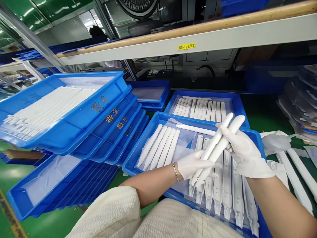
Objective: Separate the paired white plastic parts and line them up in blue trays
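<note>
Two long white plastic pieces [218,142] are held side by side at a slant above a blue tray [141,124]. My gloved right hand [244,150] grips them near their upper rounded ends. Lower down, my gloved left hand [195,164] has its fingers around the same two pieces, near their lower ends. Beneath my hands, several white pieces [218,188] lie in a row with their inner sides up. At the tray's left, several smooth white pieces [162,145] lie side by side. One more white piece [195,129] lies crosswise near the tray's far edge.
Stacked blue trays [99,112] rise at the left, the top one filled with white pieces. Behind the near tray is another filled blue tray [235,102]. A shelf beam [158,46] crosses above. Loose white pieces [297,181] and stacked clear trays [302,96] are at the right.
</note>
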The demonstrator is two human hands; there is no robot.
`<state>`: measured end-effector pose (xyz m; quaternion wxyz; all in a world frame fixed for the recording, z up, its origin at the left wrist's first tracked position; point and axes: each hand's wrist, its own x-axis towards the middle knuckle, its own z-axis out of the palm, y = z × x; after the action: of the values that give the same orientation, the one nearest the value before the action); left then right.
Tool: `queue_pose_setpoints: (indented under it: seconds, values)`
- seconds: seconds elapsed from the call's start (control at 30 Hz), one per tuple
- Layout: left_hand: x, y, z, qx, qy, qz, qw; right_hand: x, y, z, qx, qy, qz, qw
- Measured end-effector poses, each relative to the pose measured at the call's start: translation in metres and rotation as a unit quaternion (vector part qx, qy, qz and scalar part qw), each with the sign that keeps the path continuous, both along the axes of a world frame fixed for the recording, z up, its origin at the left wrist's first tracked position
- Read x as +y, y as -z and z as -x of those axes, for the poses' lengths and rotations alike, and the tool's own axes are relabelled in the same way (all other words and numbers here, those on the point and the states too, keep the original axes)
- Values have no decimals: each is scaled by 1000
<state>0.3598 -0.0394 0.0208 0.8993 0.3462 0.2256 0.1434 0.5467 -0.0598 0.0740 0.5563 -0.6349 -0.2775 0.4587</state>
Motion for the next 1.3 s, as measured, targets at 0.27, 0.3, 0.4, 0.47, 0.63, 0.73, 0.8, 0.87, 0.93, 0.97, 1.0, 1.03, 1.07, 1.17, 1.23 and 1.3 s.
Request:
queue_pose_setpoints:
  seconds: [0.27,0.3,0.4,0.47,0.63,0.73,0.8,0.87,0.93,0.97,1.0,1.03,1.07,1.17,1.23,1.3]
  values:
    - [0,-2,-1,10,28,-25,999,1,-8,6,-12,-30,-5,999]
    - [1,-2,-1,2,34,-22,999,0,-8,6,-10,-35,-12,999]
    - [5,0,1,-51,84,3,995,-5,-9,6,12,-59,-33,998]
    - [8,-1,5,-83,160,25,983,-8,-8,5,47,-96,-44,993]
    - [10,-13,14,-24,218,-28,975,-5,3,1,111,-157,-95,977]
    - [11,-18,11,76,118,-148,979,3,12,-1,94,-120,-108,982]
    - [11,-18,8,173,43,-269,947,7,16,-1,44,-96,-102,989]
    - [12,-16,6,265,-9,-383,885,9,17,1,-24,-90,-84,992]
    - [12,-14,6,322,-17,-464,825,8,16,4,-78,-100,-60,990]
    - [11,-14,6,334,-11,-491,804,8,15,5,-95,-105,-48,989]
    - [10,-15,7,333,-2,-509,794,7,14,5,-106,-107,-38,988]
    - [9,-15,8,319,3,-517,794,7,13,5,-113,-105,-30,988]
    - [8,-16,9,292,6,-517,804,7,13,4,-113,-98,-23,989]
    - [7,-18,10,177,29,-443,878,9,15,-4,-55,-62,-4,997]
    - [8,-18,10,101,72,-339,932,12,15,-11,5,-56,-1,998]
    - [9,-16,9,48,120,-234,964,14,16,-18,48,-68,-8,997]
